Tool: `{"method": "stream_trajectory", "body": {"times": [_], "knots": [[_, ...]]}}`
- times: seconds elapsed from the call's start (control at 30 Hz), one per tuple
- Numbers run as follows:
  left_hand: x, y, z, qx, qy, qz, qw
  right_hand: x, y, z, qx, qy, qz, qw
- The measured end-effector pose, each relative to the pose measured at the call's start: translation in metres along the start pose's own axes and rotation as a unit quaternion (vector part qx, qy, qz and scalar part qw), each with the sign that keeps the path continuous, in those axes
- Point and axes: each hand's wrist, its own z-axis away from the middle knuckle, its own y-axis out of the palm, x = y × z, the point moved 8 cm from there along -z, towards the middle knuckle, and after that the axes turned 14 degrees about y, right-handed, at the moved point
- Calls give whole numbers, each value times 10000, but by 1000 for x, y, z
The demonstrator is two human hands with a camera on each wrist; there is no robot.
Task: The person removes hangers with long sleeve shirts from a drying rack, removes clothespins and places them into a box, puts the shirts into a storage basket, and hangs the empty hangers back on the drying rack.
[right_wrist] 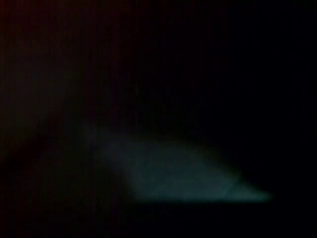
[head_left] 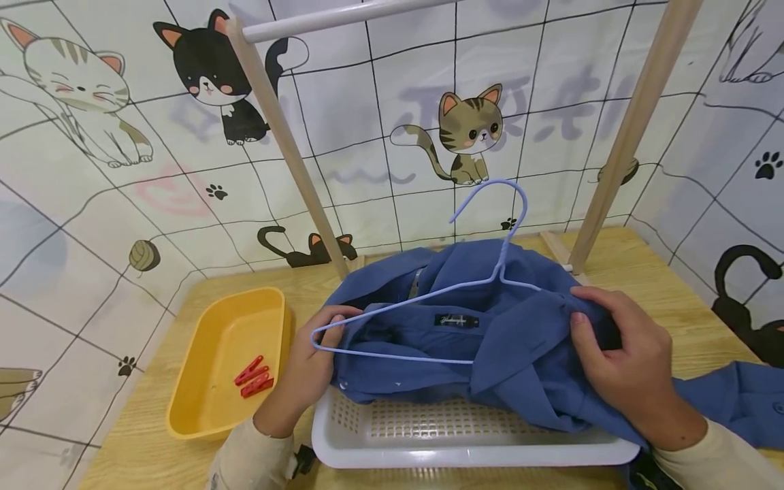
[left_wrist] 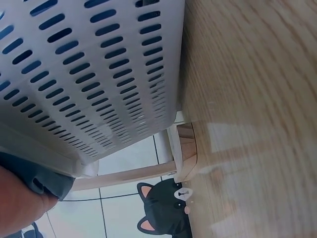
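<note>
A blue shirt (head_left: 429, 381) with a dark neck label lies bunched over a white perforated basket (head_left: 471, 456). Across it lies a lavender hanger (head_left: 392, 355), hook upward; its right end is hidden under the cloth, while its left end sticks out over the left thumb. At the shirt's left edge, my left hand (head_left: 309, 361) pinches the fabric. The left wrist view shows part of that hand (left_wrist: 17, 206) beside the basket's slotted side. My right hand (head_left: 633, 354) grips the fabric on the right, near the hidden hanger end. The right wrist view is almost black.
A yellow tray (head_left: 177, 401) on the left contains red clothespins (head_left: 254, 378). Behind the shirt stands a wooden rack with a pale top bar (head_left: 343, 19) and two posts. One shirt sleeve (head_left: 735, 401) trails onto the wooden table (head_left: 667, 292) at the right. Cat-print walls enclose the table.
</note>
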Motion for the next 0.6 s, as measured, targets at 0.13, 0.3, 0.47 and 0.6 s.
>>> {"method": "stream_trajectory", "body": {"times": [0.13,0.3,0.47,0.6], "knots": [[1,-4,0,-147,-36,22,9999,0,0,0,11,-43,18,10000],[5,-9,2,-528,-98,276,9982,-1,1,1,23,-64,1,10000],[4,-16,4,-952,-230,505,9939,-2,2,1,-18,-99,3,9999],[0,-21,4,-1194,-240,491,9913,-2,2,1,-20,-131,29,9999]]}}
